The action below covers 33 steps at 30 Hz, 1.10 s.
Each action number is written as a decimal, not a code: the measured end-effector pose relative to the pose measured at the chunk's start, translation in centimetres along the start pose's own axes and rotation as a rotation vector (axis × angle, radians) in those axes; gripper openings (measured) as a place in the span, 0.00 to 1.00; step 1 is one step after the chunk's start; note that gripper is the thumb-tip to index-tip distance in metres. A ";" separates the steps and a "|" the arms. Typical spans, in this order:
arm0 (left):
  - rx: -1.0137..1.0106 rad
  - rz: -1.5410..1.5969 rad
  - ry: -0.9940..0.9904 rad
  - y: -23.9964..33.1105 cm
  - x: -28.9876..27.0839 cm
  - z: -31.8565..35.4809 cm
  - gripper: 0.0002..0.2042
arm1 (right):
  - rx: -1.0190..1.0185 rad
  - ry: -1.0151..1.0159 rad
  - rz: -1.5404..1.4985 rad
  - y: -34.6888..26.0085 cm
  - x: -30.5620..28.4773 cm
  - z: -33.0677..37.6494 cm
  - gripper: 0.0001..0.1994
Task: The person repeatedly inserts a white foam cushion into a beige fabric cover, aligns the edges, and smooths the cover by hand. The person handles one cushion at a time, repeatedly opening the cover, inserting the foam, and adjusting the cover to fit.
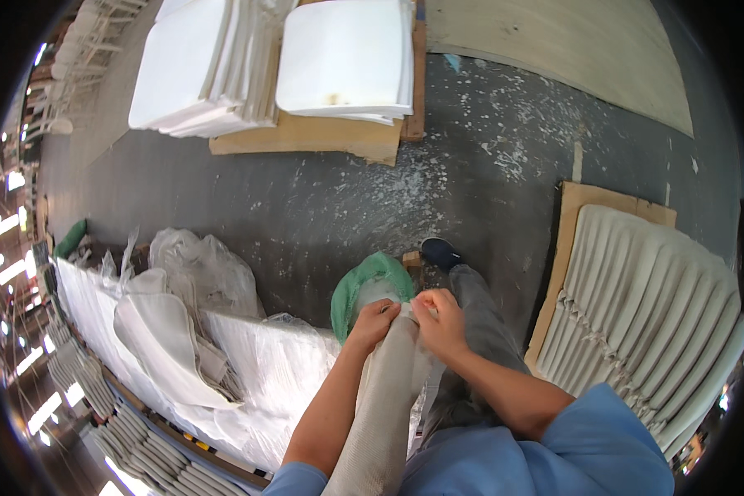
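A long beige mesh-textured, fabric-covered panel (382, 405), seen nearly edge-on, stands in front of my body and reaches up to my hands. My left hand (374, 322) is closed at the left of its far end, thumb and fingers pinching the edge. My right hand (441, 322) pinches at the same end from the right, fingers bent, with a small whitish bit of material between the two hands. Exactly what the fingertips grip is too small to make out. Just beyond my hands sits a green woven sack (351, 289) with clear plastic showing inside.
At left, a plastic-covered work surface (269, 355) carries light shaped panels (161, 331) and crumpled clear plastic (202, 264). White pad stacks (347, 58) stand ahead on cardboard (306, 139). Right, a row of padded beige panels (645, 306) rests on cardboard. My dark shoe (441, 253) is beside the sack.
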<state>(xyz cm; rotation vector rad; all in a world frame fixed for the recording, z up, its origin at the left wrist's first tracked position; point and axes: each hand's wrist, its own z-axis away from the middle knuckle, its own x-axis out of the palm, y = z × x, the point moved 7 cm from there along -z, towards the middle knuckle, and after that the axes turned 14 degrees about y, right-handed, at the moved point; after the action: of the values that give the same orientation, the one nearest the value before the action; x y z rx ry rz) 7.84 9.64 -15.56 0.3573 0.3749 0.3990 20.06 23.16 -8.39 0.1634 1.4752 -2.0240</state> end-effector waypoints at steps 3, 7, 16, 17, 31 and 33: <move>0.045 0.097 -0.033 -1.2 0.1 -0.5 0.15 | -0.099 -0.460 -0.324 -5.9 -2.0 3.8 0.15; 0.050 0.091 -0.011 -0.6 0.2 -0.4 0.15 | -0.207 -0.416 -0.340 -6.9 -1.9 5.2 0.18; -0.016 0.145 0.013 -0.5 0.2 0.1 0.17 | -0.181 -0.427 -0.051 -0.1 1.6 3.5 0.18; -0.004 0.120 0.032 -0.5 0.1 0.1 0.17 | -0.176 -0.421 -0.021 0.5 1.8 3.3 0.18; 0.007 0.009 0.071 0.6 -1.2 -0.4 0.16 | 0.710 -0.232 0.076 8.6 3.4 1.2 0.21; 0.169 -0.020 0.182 1.2 -1.3 -1.1 0.17 | 0.757 -0.242 0.090 8.1 3.6 1.4 0.21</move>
<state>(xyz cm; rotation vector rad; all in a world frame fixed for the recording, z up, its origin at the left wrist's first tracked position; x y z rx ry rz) 5.87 10.37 -15.69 0.4836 0.5914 0.3827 21.89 19.00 -16.09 0.2722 0.4964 -2.3310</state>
